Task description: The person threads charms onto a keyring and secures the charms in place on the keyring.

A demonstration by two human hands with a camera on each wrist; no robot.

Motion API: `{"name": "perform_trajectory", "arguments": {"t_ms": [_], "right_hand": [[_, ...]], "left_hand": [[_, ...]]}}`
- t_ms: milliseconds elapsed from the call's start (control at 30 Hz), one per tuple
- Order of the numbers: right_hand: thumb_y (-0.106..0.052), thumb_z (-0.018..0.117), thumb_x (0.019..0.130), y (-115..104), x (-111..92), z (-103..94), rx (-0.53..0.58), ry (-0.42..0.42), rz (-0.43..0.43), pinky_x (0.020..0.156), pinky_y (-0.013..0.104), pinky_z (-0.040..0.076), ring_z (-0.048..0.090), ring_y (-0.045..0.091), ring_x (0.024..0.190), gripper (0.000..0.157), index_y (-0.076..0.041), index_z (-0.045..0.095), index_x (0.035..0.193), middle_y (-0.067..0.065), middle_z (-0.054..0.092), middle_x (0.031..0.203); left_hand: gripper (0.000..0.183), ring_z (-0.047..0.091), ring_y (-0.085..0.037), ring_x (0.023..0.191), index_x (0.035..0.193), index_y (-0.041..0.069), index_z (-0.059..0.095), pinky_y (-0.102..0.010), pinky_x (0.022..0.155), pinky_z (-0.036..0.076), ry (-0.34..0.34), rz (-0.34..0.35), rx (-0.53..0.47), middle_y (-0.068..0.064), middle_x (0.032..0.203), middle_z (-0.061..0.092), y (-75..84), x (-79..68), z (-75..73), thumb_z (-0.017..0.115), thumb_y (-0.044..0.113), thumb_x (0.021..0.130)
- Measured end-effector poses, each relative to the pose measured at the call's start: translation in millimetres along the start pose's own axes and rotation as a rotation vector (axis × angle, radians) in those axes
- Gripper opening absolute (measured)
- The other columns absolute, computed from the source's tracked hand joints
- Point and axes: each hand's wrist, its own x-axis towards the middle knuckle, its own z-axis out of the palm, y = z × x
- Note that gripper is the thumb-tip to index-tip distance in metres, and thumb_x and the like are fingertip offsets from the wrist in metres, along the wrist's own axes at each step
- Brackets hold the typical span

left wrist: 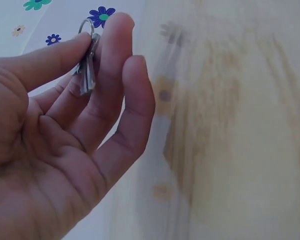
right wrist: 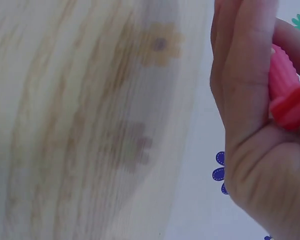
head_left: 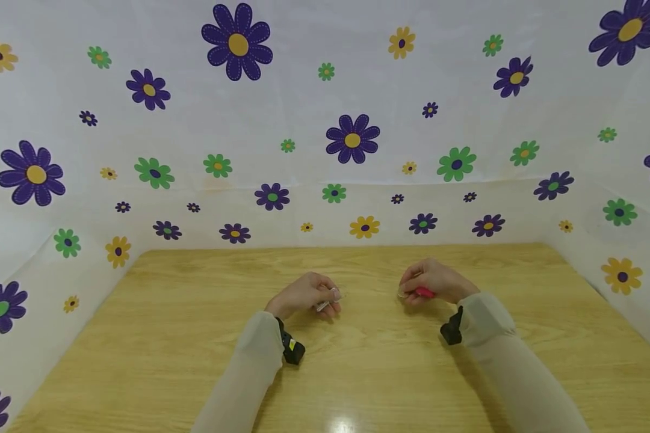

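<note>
My left hand [head_left: 310, 296] pinches a bunch of small silver keys [left wrist: 87, 75] by its metal ring [left wrist: 86, 22] between thumb and fingertip, the keys hanging across the fingers. Over the right part of the table, my right hand [head_left: 436, 281] holds a pink and red ribbed keychain piece [right wrist: 285, 75], whose red end [right wrist: 292, 107] lies against the palm. A thin pale ring [head_left: 401, 292] shows at the right fingertips in the head view. The two hands are apart, both low above the wooden table.
The light wooden table [head_left: 357, 367] shines at its near edge. White cloth [head_left: 303, 108] printed with purple, green and yellow flowers stands behind it and along both sides. Black wrist cameras [head_left: 292, 350] are strapped under both sleeves.
</note>
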Motion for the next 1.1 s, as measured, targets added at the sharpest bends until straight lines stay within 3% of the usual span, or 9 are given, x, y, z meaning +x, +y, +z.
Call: {"name": "perform_trajectory", "arguments": {"t_ms": [633,1100], "right_hand": [[0.008,0.055,0.1,-2,-4,9.1,0.074,-0.047,-0.031,0.072,0.03,0.061,0.073,0.017,0.077,0.026,0.023,0.056,0.12,0.019,0.072,0.096],[0.005,0.057,0.099,-5,-2,24.9,0.018,-0.074,-0.09,0.074,0.031,0.061,0.073,0.018,0.079,0.024,0.021,0.06,0.117,0.022,0.072,0.099]], "left_hand": [[0.022,0.066,-0.011,0.064,0.105,-0.01,0.067,-0.029,0.063,0.06,-0.023,0.011,-0.029,-0.01,0.085,0.073,1.2,5.1,4.8,0.058,0.01,0.104],[0.023,0.068,-0.012,0.064,0.107,-0.011,0.067,-0.03,0.064,0.06,-0.022,0.021,-0.043,-0.01,0.086,0.074,2.8,7.7,9.1,0.059,0.01,0.104]]}}
